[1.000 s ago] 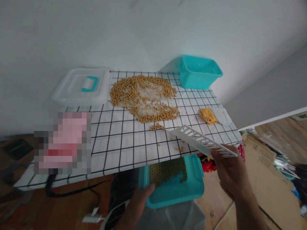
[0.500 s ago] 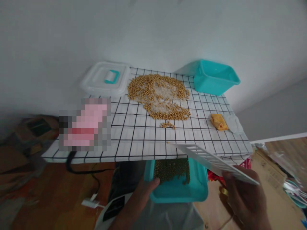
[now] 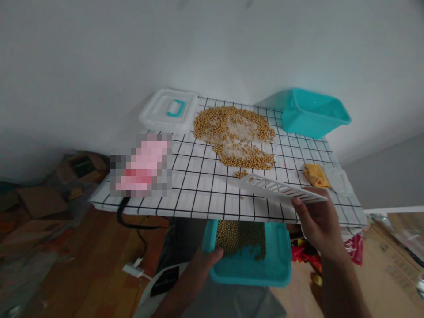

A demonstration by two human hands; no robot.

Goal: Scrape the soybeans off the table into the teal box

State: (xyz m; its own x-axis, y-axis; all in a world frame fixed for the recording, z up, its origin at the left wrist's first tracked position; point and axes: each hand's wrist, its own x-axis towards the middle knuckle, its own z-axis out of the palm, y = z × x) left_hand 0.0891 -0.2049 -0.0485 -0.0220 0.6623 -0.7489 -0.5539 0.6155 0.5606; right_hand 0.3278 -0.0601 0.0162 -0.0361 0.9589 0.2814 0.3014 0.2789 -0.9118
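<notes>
My left hand (image 3: pixel 206 261) grips the left side of a teal plastic bin (image 3: pixel 250 277), its thumb over the rim. The bin is held below the front edge of the table, with round beans (image 3: pixel 236 235) lying in its far part. My right hand (image 3: pixel 318 223) is closed on one end of a flat white slotted plastic panel (image 3: pixel 270 189). The panel slants over the front of the table, its far end beside a few stray soybeans (image 3: pixel 240 174). Behind it spreads a pile of yellow soybeans (image 3: pixel 210 123) mixed with white grains (image 3: pixel 243 131).
A clear lid with a teal handle (image 3: pixel 177 109) lies at the back left, and another teal bin (image 3: pixel 313 117) stands at the back right. A yellow cloth (image 3: pixel 317 175) rests on the right of the checked tablecloth (image 3: pixel 195 194). A blurred pink item (image 3: pixel 145 163) lies front left.
My right hand has raised the slotted panel and carried it forward over the table, close to the stray soybeans. My left hand still holds the bin. The whole view has shifted slightly.
</notes>
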